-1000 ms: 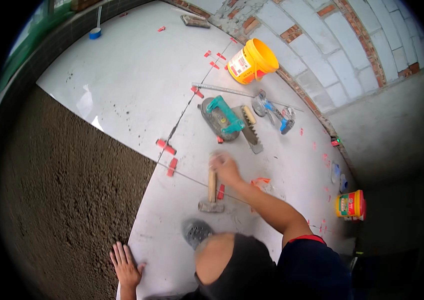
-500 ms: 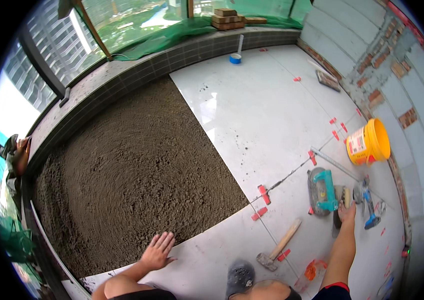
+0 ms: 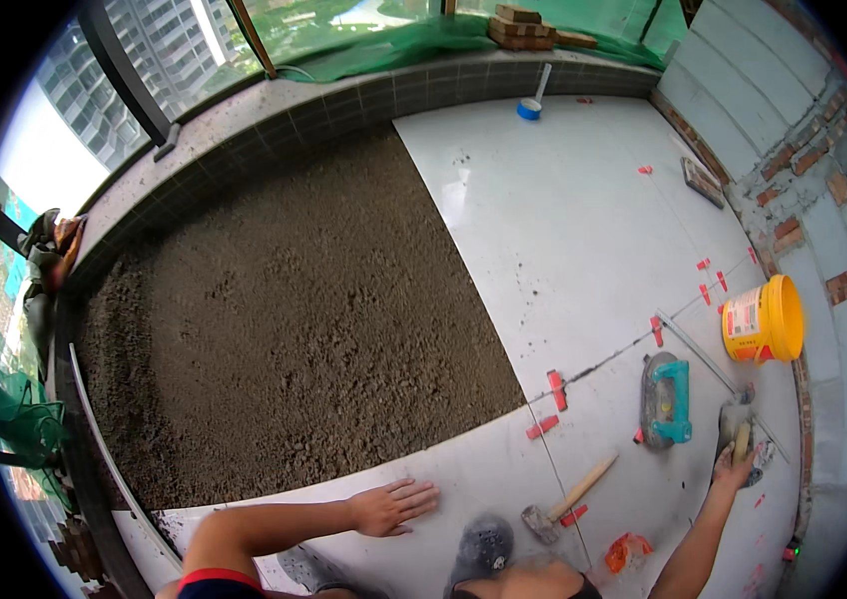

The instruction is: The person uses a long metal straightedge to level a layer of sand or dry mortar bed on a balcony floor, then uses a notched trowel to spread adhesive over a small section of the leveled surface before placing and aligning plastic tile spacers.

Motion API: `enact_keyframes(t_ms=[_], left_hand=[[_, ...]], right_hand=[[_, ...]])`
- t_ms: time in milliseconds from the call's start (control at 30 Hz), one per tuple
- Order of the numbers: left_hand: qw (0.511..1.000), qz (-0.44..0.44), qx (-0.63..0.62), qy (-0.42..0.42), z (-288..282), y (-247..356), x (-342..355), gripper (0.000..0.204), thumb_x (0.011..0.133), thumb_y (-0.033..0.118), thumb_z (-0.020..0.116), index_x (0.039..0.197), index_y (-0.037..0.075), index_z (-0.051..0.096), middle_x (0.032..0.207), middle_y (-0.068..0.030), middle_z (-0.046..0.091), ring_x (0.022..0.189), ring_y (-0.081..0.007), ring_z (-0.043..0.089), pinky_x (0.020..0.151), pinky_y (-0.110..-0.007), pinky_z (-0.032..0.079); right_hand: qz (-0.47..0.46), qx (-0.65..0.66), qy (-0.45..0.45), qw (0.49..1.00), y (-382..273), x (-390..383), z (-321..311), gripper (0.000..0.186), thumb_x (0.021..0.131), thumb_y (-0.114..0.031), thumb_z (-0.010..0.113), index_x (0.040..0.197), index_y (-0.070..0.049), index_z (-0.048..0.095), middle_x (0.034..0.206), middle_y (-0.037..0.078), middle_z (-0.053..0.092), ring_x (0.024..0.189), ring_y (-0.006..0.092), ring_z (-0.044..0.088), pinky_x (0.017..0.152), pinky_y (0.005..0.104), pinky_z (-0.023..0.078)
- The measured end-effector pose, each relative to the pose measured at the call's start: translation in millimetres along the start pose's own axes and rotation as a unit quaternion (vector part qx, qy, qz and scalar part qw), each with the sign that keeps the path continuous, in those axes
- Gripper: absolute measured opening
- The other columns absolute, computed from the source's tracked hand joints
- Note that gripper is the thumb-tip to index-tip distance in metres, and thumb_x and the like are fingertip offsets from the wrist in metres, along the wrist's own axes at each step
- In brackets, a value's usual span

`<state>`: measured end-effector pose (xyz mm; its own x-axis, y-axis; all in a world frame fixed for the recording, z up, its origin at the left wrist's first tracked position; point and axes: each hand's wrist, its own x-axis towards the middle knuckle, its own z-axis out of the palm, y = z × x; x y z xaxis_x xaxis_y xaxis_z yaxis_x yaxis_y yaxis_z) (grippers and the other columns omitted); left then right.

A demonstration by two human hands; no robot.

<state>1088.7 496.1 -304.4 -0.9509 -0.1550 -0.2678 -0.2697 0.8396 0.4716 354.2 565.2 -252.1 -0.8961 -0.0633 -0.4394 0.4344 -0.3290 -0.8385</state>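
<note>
My left hand [image 3: 393, 509] lies on the white tile [image 3: 483, 469] with its fingers stretched out, just below the edge of the rough mortar bed [image 3: 303, 339]. My right hand [image 3: 735, 464] grips the wooden handle of a notched trowel [image 3: 742, 439], whose blade is partly hidden by the hand and handle. Left of it sits a grey-and-teal suction-pad tool [image 3: 671, 399]. A mallet [image 3: 580, 489] lies between my hands. A metal straightedge [image 3: 703, 352] runs beside the tools, and red levelling clips [image 3: 556, 389] sit along the tile joints.
A yellow bucket [image 3: 763, 319] stands by the block wall [image 3: 843, 379]. A blue round item with a pole [image 3: 529, 110], a float [image 3: 703, 185] and an orange bag [image 3: 628, 549] are on the tiles. A metal strip [image 3: 94, 409] borders the left side below the green netting [image 3: 24, 419].
My view has swung up and left toward the windows. My right hand moved from near the mallet to the trowel and took hold of it. My left hand has shifted right along the tile.
</note>
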Motion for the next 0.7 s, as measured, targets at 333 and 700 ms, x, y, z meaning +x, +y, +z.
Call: enact_keyframes(t_ms=[333,700], left_hand=[[0.924,-0.234,0.138,0.27,-76.6,-90.2,14.6,0.063,0.09,0.022,0.046,0.145,-0.003,0.03,0.156,-0.0168,0.02,0.146,-0.0288,0.013,0.118,-0.043,0.011],[0.957,-0.216,-0.091,0.17,-113.5,-52.2,90.1,0.019,0.081,0.016,0.056,0.081,0.01,0.074,0.092,-0.0123,0.072,0.085,-0.0265,0.07,0.071,-0.038,0.056]], right_hand=[[-0.203,-0.298,-0.353,0.863,9.6,-310.7,158.5,0.062,0.085,-0.002,0.056,0.14,-0.011,0.031,0.098,0.015,0.058,0.074,0.0202,0.06,0.065,0.0328,0.052],[-0.205,-0.588,-0.49,0.61,157.8,-427.2,228.1,0.042,0.085,-0.031,0.068,0.111,-0.001,0.054,0.077,0.005,0.058,0.059,0.0111,0.055,0.051,0.0276,0.047]])
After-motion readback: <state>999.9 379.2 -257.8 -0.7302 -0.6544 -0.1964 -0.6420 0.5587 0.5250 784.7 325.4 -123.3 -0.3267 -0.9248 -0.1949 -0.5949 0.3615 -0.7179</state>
